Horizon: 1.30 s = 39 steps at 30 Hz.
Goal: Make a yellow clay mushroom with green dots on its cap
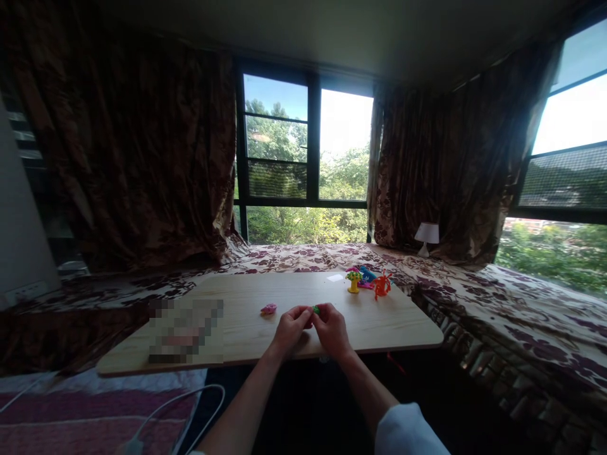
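Over the front part of the wooden table, my left hand (293, 326) and my right hand (332, 328) meet, fingers closed. Between their fingertips shows a small green piece (315, 309), perhaps modelling clay; its full shape is hidden. Left of my hands lies a pink lump (268, 309) on the tabletop. Farther back on the right stands a yellow figure with a green, spotted top (353, 282). Beside it are a blue shape (367, 275) with magenta parts and an orange figure with thin strands (382, 286).
The light wooden table (237, 287) has a rounded right corner. A small white sheet (334, 278) lies near its back edge, and a pixelated patch (186, 332) covers something on the left. Behind are a flower-patterned ledge and a white lamp (427, 234). A white cable (208, 387) loops below.
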Each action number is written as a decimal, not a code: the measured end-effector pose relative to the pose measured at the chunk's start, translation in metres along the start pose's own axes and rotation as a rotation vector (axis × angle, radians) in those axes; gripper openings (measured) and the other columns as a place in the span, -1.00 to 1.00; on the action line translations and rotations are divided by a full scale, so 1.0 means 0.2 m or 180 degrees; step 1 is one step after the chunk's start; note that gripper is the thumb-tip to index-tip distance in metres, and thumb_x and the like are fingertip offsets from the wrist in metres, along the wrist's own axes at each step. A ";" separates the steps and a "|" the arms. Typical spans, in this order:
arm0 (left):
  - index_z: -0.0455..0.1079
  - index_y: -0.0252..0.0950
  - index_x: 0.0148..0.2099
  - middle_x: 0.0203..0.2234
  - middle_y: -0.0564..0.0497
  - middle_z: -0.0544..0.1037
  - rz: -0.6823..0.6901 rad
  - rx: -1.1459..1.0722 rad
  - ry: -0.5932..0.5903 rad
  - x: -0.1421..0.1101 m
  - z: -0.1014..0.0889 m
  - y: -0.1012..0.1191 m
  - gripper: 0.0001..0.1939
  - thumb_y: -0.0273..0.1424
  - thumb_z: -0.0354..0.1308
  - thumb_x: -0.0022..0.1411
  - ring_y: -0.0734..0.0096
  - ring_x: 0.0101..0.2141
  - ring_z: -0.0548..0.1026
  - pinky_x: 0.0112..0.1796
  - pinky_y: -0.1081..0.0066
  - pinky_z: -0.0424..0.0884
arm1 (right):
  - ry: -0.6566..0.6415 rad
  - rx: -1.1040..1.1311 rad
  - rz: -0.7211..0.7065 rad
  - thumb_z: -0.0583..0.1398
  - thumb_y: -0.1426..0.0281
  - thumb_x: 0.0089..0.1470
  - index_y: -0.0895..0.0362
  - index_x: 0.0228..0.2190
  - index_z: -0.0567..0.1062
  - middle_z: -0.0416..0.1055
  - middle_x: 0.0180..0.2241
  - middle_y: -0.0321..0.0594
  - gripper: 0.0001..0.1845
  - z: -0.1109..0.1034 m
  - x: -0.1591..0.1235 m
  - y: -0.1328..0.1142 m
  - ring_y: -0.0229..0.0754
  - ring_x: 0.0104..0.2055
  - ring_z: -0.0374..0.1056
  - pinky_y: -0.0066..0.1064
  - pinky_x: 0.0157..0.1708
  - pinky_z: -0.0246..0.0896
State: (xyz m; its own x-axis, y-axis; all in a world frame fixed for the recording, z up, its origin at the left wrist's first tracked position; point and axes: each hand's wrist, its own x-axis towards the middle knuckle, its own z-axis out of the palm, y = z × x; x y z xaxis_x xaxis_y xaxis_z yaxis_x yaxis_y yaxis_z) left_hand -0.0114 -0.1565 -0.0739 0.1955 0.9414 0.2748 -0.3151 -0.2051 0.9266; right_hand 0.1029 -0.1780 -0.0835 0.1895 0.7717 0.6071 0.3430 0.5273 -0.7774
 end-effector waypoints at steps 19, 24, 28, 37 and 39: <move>0.47 -0.36 -0.26 -0.49 -0.03 0.55 -0.0004 -0.0200 0.0182 0.02 -0.03 -0.02 -0.69 -0.31 0.22 -0.09 0.42 -0.46 0.47 -0.35 0.43 0.37 | -0.0282 -0.0107 0.0000 0.18 0.37 -0.11 0.09 -0.27 0.37 0.30 -0.61 -0.42 -0.73 0.02 0.01 0.03 -0.33 -0.59 0.25 -0.54 -0.58 0.14; 0.45 -0.34 -0.17 -0.35 -0.09 0.55 0.0023 -0.0199 0.0012 0.00 -0.01 0.02 -0.65 -0.29 0.20 -0.04 0.34 -0.34 0.49 -0.24 0.34 0.38 | -0.0225 -0.0146 -0.0035 0.15 0.36 -0.08 0.10 -0.25 0.35 0.36 -0.54 -0.37 -0.74 0.01 0.02 0.00 -0.33 -0.57 0.27 -0.54 -0.57 0.15; 0.43 -0.33 -0.15 -0.36 -0.08 0.55 0.0027 -0.0095 -0.0032 -0.01 -0.01 0.02 -0.63 -0.29 0.20 -0.03 0.36 -0.35 0.49 -0.22 0.34 0.37 | -0.0161 -0.0254 -0.0045 0.13 0.31 -0.05 0.12 -0.36 0.39 0.36 -0.57 -0.35 -0.82 0.01 0.01 -0.01 -0.32 -0.58 0.24 -0.53 -0.59 0.12; 0.49 -0.37 -0.29 -0.49 -0.03 0.55 0.0126 0.0206 -0.0210 -0.03 0.02 0.02 -0.71 -0.26 0.18 -0.02 0.39 -0.41 0.46 -0.33 0.45 0.35 | 0.0080 -0.0639 -0.0111 0.10 0.33 -0.04 0.13 -0.59 0.36 0.28 -0.66 -0.35 -0.82 0.00 0.00 0.01 -0.30 -0.61 0.16 -0.48 -0.57 0.00; 0.50 -0.36 -0.31 -0.46 -0.04 0.56 0.0161 0.0239 -0.0213 -0.03 0.02 0.02 -0.72 -0.27 0.19 -0.03 0.37 -0.38 0.46 -0.29 0.45 0.33 | 0.0115 -0.0688 -0.0146 0.11 0.35 -0.06 0.13 -0.60 0.34 0.25 -0.67 -0.37 -0.83 0.01 -0.01 0.01 -0.31 -0.61 0.13 -0.48 -0.57 -0.02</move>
State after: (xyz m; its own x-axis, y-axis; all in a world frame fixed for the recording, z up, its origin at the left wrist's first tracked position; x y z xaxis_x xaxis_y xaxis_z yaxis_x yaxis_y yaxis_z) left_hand -0.0098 -0.1639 -0.0699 0.2436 0.9099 0.3359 -0.2563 -0.2737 0.9271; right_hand 0.1014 -0.1781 -0.0857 0.2008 0.7333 0.6496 0.5406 0.4701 -0.6977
